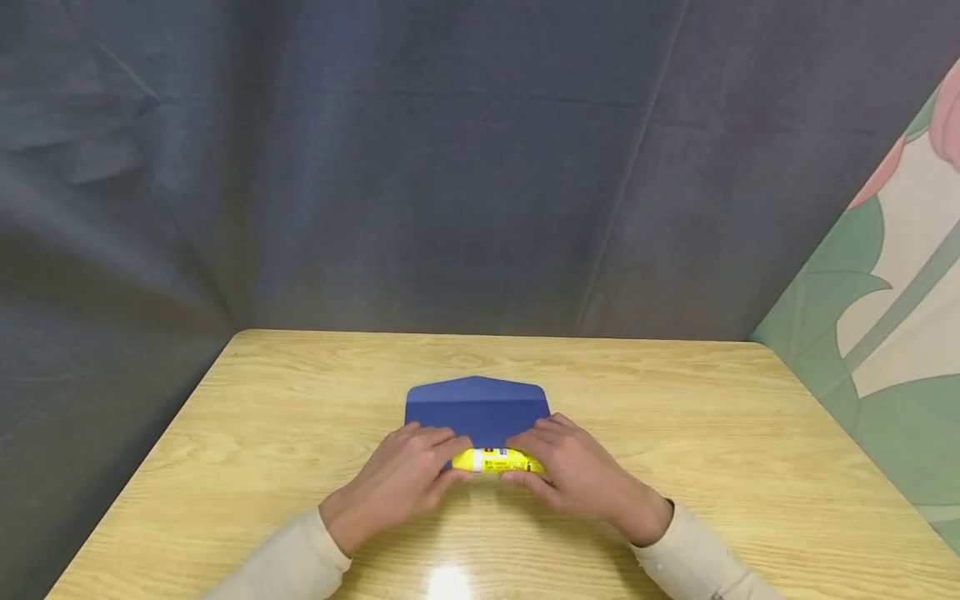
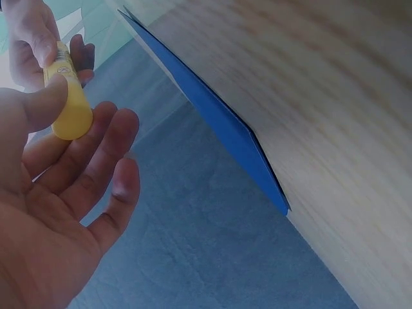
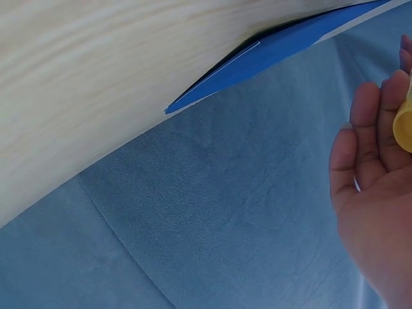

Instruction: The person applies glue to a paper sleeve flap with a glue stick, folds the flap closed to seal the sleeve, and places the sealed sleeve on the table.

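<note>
A yellow glue stick (image 1: 493, 461) with a white band and a printed label lies crosswise between my two hands, above the table. My left hand (image 1: 408, 471) pinches its left end between thumb and index finger; the other fingers spread loosely in the left wrist view. Around the right end, my right hand (image 1: 577, 468) holds it with thumb and fingers. Just beyond the hands, a dark blue envelope (image 1: 477, 419) rests on the table, its pointed flap (image 1: 476, 388) unfolded toward the far side. The hands and glue stick hide its near edge in the head view.
The light wooden table (image 1: 300, 400) stretches out around the envelope. A dark grey cloth (image 1: 450, 183) hangs behind the table and along its left side. Fabric with a flower and leaf print (image 1: 885, 333) hangs at the right.
</note>
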`<control>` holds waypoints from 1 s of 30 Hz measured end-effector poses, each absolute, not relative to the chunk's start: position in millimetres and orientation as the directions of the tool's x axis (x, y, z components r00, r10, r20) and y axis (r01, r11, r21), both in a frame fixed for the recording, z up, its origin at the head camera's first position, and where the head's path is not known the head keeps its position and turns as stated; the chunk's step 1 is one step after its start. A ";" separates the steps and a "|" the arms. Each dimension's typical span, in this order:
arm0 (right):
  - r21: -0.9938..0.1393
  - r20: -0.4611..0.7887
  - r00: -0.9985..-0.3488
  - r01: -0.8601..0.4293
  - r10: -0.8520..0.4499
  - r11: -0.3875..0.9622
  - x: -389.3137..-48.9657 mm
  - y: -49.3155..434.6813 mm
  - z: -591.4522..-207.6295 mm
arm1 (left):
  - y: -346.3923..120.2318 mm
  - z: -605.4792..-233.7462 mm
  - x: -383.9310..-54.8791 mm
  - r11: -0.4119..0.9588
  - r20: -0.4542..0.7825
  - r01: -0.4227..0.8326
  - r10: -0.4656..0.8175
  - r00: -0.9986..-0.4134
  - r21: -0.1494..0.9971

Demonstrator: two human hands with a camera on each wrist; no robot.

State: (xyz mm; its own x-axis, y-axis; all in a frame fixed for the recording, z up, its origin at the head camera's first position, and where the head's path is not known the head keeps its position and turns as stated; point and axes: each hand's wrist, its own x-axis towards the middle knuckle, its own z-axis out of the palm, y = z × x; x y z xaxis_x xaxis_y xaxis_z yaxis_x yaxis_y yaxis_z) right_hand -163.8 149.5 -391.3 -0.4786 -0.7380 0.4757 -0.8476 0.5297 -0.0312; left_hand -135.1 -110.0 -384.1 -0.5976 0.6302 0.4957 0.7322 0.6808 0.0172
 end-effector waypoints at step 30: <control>-0.005 0.463 -0.461 -0.855 -0.757 0.518 -164.0 149.4 -392.2 | -110.6 -385.0 -134.9 0.685 0.460 0.728 0.647 -0.609 0.000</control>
